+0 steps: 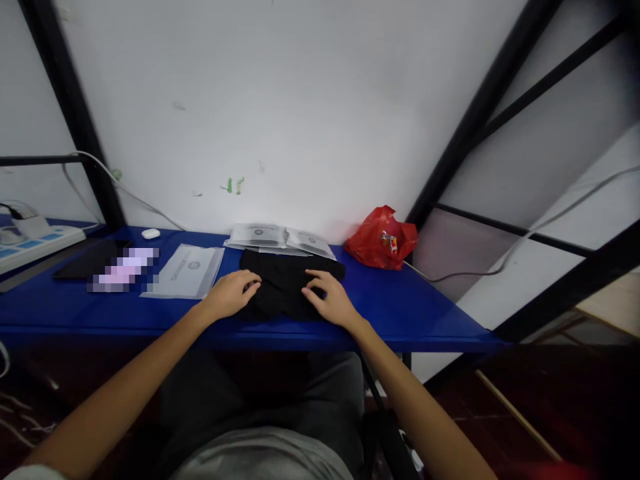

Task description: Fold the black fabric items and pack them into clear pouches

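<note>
A black cloth [285, 283] lies on the blue desk in front of me, with some creases in its surface. My left hand [233, 293] touches its left side, thumb and index fingertips close together at the fabric. On the right side of the cloth rests my right hand [327, 297], its thumb and index finger apart and curved, with no fabric visibly gripped between them. Just behind the cloth are white packets [260, 235] with printed logos. To the left, a flat translucent bag [187, 272] with printed lettering lies on the desk.
A red plastic bag [383, 239] stands on the blue desk [400, 313] at right. On the left are a white earbud case [151, 233], a dark tablet-like object [90, 261], a blurred patch and a power strip [45, 245]. Black metal posts frame the desk.
</note>
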`<state>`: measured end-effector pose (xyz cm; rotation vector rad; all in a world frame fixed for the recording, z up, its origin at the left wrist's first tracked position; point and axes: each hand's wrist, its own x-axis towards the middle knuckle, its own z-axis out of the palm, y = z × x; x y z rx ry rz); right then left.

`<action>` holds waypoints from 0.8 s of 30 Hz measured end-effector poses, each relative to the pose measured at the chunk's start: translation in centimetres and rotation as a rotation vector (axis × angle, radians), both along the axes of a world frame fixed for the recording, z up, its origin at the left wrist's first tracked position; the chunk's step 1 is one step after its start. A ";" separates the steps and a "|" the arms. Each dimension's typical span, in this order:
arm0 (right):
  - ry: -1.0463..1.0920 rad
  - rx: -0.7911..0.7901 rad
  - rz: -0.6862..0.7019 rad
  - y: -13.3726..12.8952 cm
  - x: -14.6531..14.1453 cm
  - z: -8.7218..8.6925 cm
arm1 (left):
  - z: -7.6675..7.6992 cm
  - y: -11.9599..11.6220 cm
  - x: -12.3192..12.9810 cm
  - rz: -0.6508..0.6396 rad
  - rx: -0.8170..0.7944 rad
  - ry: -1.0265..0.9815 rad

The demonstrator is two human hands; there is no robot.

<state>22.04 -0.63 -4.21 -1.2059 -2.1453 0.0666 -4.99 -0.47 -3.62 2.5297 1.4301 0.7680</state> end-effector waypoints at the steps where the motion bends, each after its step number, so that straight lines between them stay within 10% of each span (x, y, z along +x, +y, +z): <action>1: -0.039 -0.045 0.051 -0.9 -0.3 0.3 | 0.3 -0.9 -0.2 -0.029 -0.031 0.030; 15: -0.140 -0.213 0.098 -2.5 1.9 0.5 | 1.2 -3.0 -3.4 -0.201 -0.176 0.080; 24: -0.066 -0.338 0.154 -2.0 0.5 5.9 | 3.7 -2.7 -3.5 0.026 -0.427 -0.196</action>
